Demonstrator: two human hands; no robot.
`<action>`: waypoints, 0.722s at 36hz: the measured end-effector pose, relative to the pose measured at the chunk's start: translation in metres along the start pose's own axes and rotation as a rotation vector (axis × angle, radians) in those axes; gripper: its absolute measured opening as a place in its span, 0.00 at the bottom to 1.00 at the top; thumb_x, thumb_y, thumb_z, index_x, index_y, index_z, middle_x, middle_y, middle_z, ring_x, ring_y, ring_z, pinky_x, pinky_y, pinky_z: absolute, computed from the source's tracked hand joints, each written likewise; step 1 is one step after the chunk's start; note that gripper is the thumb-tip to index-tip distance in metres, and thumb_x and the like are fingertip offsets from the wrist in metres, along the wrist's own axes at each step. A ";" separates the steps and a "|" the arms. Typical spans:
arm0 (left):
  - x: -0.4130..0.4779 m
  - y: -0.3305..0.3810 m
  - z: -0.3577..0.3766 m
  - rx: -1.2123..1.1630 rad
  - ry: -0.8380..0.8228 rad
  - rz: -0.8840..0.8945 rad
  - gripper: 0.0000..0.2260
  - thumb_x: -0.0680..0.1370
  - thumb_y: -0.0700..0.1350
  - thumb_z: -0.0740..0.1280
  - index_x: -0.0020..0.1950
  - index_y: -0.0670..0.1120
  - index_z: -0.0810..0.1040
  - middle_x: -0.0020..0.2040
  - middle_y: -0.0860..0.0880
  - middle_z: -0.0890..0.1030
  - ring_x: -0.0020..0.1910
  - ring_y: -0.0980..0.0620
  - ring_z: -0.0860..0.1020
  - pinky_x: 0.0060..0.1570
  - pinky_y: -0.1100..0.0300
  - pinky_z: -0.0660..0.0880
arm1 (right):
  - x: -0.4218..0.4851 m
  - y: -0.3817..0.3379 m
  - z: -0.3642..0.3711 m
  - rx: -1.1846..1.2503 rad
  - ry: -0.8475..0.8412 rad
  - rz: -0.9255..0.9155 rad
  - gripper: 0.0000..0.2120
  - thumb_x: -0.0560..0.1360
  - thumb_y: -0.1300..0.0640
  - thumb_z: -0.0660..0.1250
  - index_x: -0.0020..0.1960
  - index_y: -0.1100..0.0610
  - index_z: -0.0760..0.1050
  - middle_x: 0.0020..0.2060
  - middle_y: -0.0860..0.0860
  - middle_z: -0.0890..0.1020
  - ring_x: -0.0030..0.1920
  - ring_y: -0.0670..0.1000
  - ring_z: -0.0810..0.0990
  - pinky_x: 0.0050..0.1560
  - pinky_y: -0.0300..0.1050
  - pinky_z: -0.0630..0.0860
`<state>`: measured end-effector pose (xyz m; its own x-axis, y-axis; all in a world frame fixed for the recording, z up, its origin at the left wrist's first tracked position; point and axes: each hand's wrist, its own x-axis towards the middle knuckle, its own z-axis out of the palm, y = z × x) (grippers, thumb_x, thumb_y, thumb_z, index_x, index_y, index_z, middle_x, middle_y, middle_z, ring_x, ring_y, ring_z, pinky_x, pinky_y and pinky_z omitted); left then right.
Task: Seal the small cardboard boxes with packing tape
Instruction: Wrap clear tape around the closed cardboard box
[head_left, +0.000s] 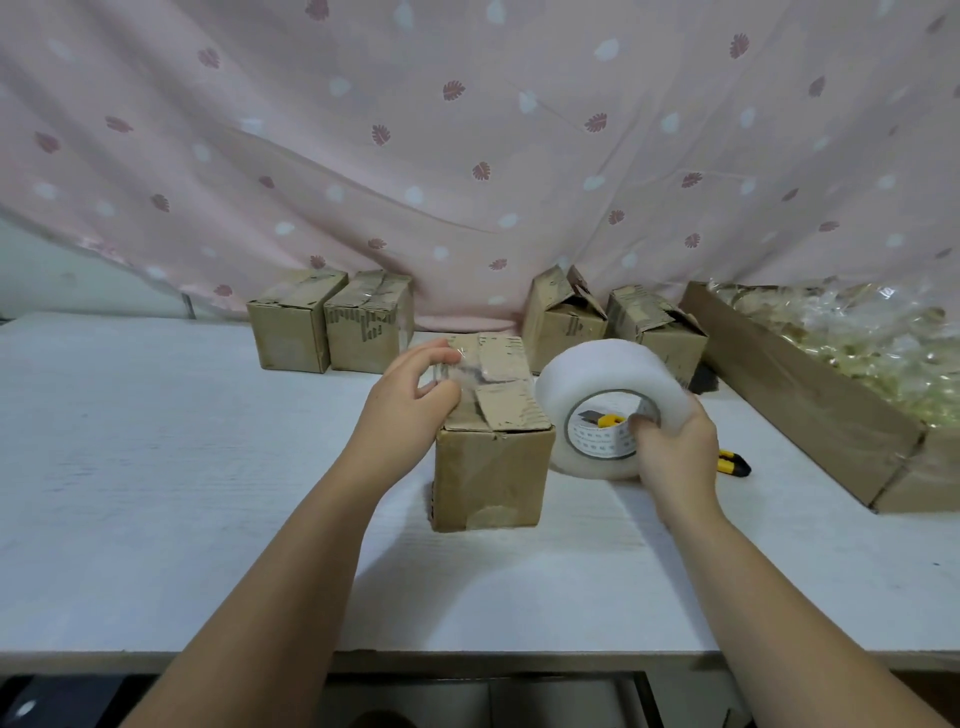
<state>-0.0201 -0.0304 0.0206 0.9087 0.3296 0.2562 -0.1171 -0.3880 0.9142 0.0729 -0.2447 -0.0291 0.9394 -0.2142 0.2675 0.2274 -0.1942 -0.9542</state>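
A small cardboard box (491, 467) stands upright at the middle of the white table (156, 467), its top flaps folded down. My left hand (410, 402) hovers over the box's top left edge and pinches the free end of clear tape (462, 371) that stretches across the flaps. My right hand (675, 452) grips a fat white roll of packing tape (602, 384) just right of the box, fingers hooked into its core. Two boxes with tape on top (332, 322) stand at the back left. Two boxes with raised flaps (613, 319) stand at the back right.
A yellow and black utility knife (732, 462) lies on the table behind my right wrist. A long cardboard tray (810, 400) of crinkled plastic packets fills the right side. A pink patterned curtain (467, 156) hangs behind the boxes. The table's front edge runs below my forearms.
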 end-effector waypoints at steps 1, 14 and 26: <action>0.000 0.002 0.000 0.013 -0.010 -0.004 0.14 0.78 0.39 0.60 0.60 0.53 0.75 0.70 0.60 0.68 0.64 0.54 0.72 0.54 0.65 0.69 | -0.002 0.000 -0.001 -0.003 0.001 -0.008 0.18 0.75 0.67 0.64 0.62 0.53 0.74 0.47 0.47 0.78 0.50 0.50 0.76 0.48 0.40 0.67; 0.002 0.055 0.039 0.749 -0.103 0.209 0.22 0.81 0.56 0.55 0.70 0.47 0.71 0.76 0.52 0.63 0.73 0.51 0.64 0.68 0.56 0.62 | -0.008 0.001 -0.006 -0.027 -0.045 -0.007 0.20 0.75 0.63 0.66 0.64 0.50 0.72 0.44 0.44 0.79 0.43 0.43 0.76 0.41 0.36 0.70; 0.009 0.040 0.040 1.063 -0.364 0.093 0.27 0.81 0.52 0.51 0.79 0.50 0.50 0.80 0.52 0.48 0.78 0.46 0.49 0.75 0.46 0.48 | -0.003 0.001 -0.012 0.095 0.018 0.114 0.13 0.75 0.63 0.66 0.58 0.54 0.75 0.41 0.42 0.78 0.42 0.39 0.76 0.38 0.35 0.69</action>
<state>-0.0001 -0.0774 0.0471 0.9973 0.0584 0.0437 0.0528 -0.9914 0.1201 0.0674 -0.2559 -0.0286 0.9561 -0.2470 0.1578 0.1433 -0.0758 -0.9868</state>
